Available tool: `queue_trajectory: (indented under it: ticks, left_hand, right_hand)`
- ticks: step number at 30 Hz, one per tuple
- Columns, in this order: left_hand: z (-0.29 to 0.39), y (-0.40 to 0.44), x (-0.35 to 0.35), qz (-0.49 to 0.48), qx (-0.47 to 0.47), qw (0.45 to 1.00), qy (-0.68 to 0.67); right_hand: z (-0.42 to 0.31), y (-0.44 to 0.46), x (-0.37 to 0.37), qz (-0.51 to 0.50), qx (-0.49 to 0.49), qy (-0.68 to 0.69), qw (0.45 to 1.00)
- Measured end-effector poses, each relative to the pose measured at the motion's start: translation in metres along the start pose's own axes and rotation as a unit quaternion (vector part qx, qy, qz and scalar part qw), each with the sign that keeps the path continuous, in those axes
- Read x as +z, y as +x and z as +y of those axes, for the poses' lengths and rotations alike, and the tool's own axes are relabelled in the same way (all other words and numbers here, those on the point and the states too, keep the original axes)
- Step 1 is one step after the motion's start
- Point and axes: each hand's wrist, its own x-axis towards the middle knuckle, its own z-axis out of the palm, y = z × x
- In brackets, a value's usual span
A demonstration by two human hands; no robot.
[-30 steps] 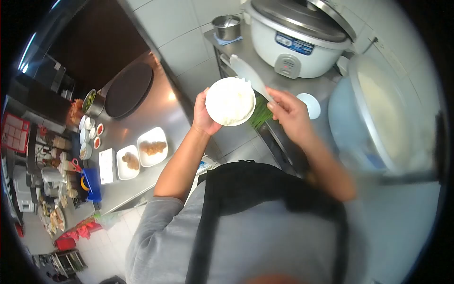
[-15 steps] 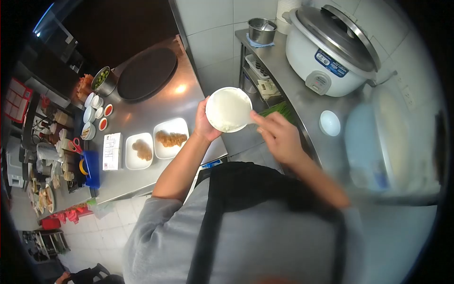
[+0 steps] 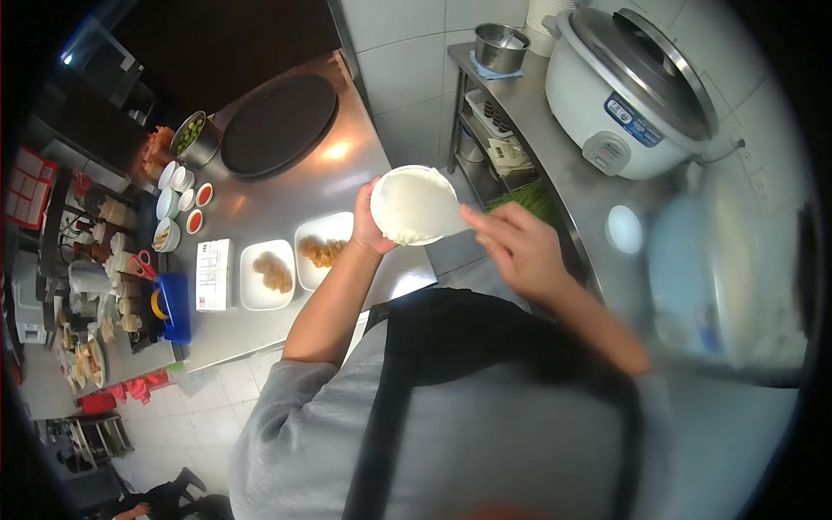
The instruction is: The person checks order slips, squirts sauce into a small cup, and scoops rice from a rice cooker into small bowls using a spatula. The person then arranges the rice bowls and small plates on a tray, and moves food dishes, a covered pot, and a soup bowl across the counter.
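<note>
Near the middle of the view, my left hand [image 3: 367,227] is wrapped round the side of a round white bowl [image 3: 378,208]. White rice [image 3: 406,236] shows at its near edge. Fingers closed, my right hand [image 3: 524,256] grips the handle of a white rice paddle [image 3: 448,220]. The paddle's blade lies over the bowl and hides most of what is inside. Left of the bowl, on the steel counter, are two white square dishes [image 3: 249,290] with pieces of brownish food.
On the right-hand counter stand a large rice cooker [image 3: 628,95], a small white bowl [image 3: 624,229] and a metal pot [image 3: 501,50]. The left counter [image 3: 303,195] holds a dark round plate [image 3: 279,127], a white box [image 3: 214,275] and small sauce bowls. Another person [image 3: 160,501] is at bottom left.
The view has shifted, so the counters sit further right. Against them, the bowl has moved slightly left, and more rice shows at its near edge. Both hands keep their hold.
</note>
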Motion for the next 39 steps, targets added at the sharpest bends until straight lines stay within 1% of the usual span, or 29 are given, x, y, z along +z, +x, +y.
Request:
queue_trajectory:
  ticks: [1, 2, 5, 8, 11, 14, 15, 17, 18, 20, 21, 23, 27, 30, 33, 35, 36, 39]
  left_hand:
    - [0.001, -0.001, -0.005, 0.002, 0.000, 1.000, 0.000]
    - [0.002, -0.002, -0.009, 0.004, 0.000, 1.000, 0.000]
    - [0.005, -0.003, -0.020, 0.017, -0.009, 1.000, -0.017]
    - [0.012, -0.006, -0.011, -0.005, 0.005, 1.000, 0.027]
    - [0.014, -0.007, -0.021, 0.005, 0.011, 0.997, -0.078]
    - [0.015, -0.005, -0.018, 0.046, 0.012, 0.998, -0.041]
    - [0.015, -0.007, -0.016, 0.038, 0.011, 0.998, -0.039]
    - [0.017, -0.009, -0.013, 0.022, 0.011, 0.999, -0.035]
    - [0.018, -0.010, -0.016, -0.008, 0.018, 0.999, -0.032]
    - [0.018, -0.011, -0.028, -0.067, 0.028, 0.997, -0.028]
    - [0.017, -0.012, -0.032, -0.030, 0.027, 0.999, -0.026]
    - [0.015, -0.012, -0.040, 0.043, 0.026, 0.999, -0.021]
    - [0.013, -0.008, -0.055, 0.056, 0.026, 0.998, -0.022]
    - [0.012, -0.011, -0.053, 0.068, 0.030, 0.997, -0.036]
    - [0.014, -0.015, -0.044, 0.060, 0.038, 0.997, -0.029]
    - [0.016, -0.019, -0.041, 0.037, 0.045, 0.998, -0.017]
    - [0.016, -0.021, -0.038, 0.051, 0.055, 0.997, -0.020]
    - [0.017, -0.025, -0.036, 0.081, 0.077, 0.994, -0.018]
  right_hand:
    - [0.001, -0.001, 0.006, 0.008, -0.025, -0.028, 0.999]
    - [0.002, -0.001, 0.011, 0.007, -0.035, -0.023, 0.999]
    - [-0.006, 0.009, 0.009, 0.010, 0.038, 0.061, 0.997]
    - [0.011, 0.020, 0.007, 0.038, 0.136, 0.188, 0.972]
    - [0.004, 0.024, 0.006, -0.020, 0.132, 0.162, 0.978]
    - [0.000, 0.019, 0.020, -0.004, 0.047, 0.075, 0.996]
    - [0.001, 0.018, 0.024, -0.003, 0.024, 0.044, 0.999]
    - [-0.001, 0.020, 0.025, 0.034, 0.023, 0.054, 0.998]
    - [-0.002, 0.021, 0.025, 0.051, 0.022, 0.060, 0.997]
    - [0.003, 0.028, 0.017, 0.026, 0.082, 0.106, 0.991]
    - [0.005, 0.031, 0.015, 0.015, 0.112, 0.128, 0.985]
    - [0.002, 0.022, 0.027, 0.016, 0.066, 0.099, 0.993]
    - [0.001, 0.018, 0.040, 0.003, 0.003, 0.053, 0.999]
    - [-0.002, 0.026, 0.038, 0.048, 0.033, 0.087, 0.994]
    - [0.001, 0.025, 0.045, 0.005, 0.003, 0.038, 0.999]
    - [0.003, 0.024, 0.050, 0.014, -0.023, 0.051, 0.998]
    - [0.004, 0.024, 0.051, 0.019, -0.036, 0.057, 0.998]
    - [0.006, 0.029, 0.051, 0.023, -0.014, 0.046, 0.999]
